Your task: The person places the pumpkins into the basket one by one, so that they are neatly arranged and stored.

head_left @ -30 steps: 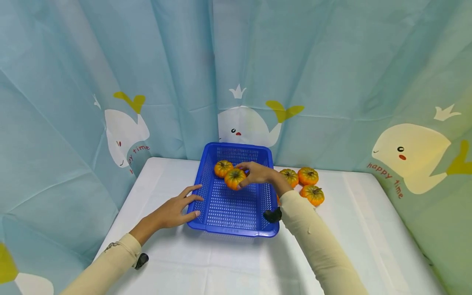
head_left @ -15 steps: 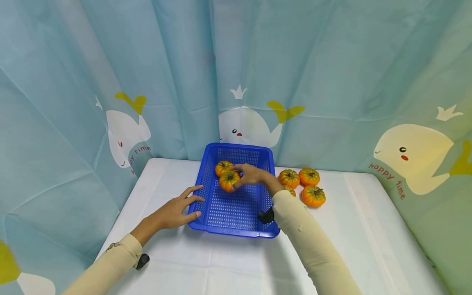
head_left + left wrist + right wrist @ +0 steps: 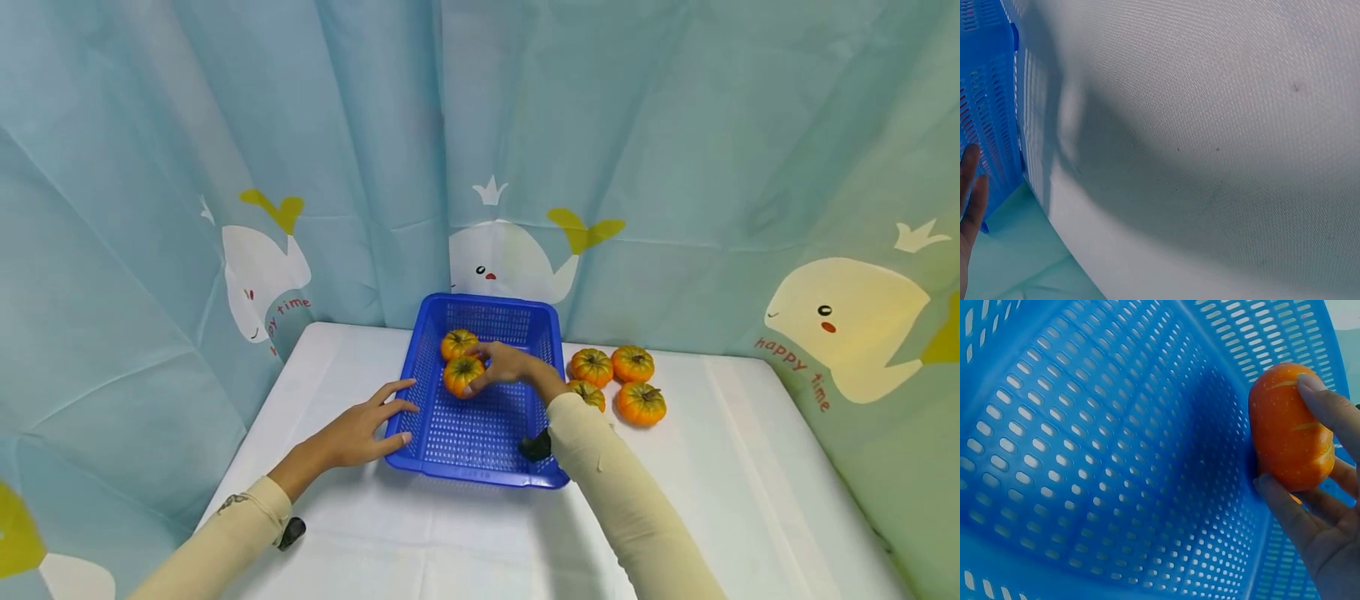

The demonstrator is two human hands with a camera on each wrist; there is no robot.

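My right hand (image 3: 501, 365) grips a small orange pumpkin (image 3: 462, 377) inside a blue plastic basket (image 3: 480, 482). In the right wrist view, the thumb and fingers hold that pumpkin (image 3: 1288, 431) from its sides, close to the perforated basket floor (image 3: 1104, 444). Just behind it, a second pumpkin (image 3: 456, 342) sits in the basket's far left part. My left hand (image 3: 358, 429) rests at the basket's left rim with fingers spread over it. Only some fingers (image 3: 974, 200) of that hand show in the left wrist view, beside the basket's wall (image 3: 991, 112).
To the basket's right, several more pumpkins (image 3: 632, 364) lie grouped on the white table (image 3: 720, 467), one partly hidden by the right arm. A light blue curtain (image 3: 660, 150) with printed whales hangs behind the table and along both sides.
My right hand has moved left and lower with the pumpkin, bringing it nearer the one in the basket. The left hand keeps its place at the rim.
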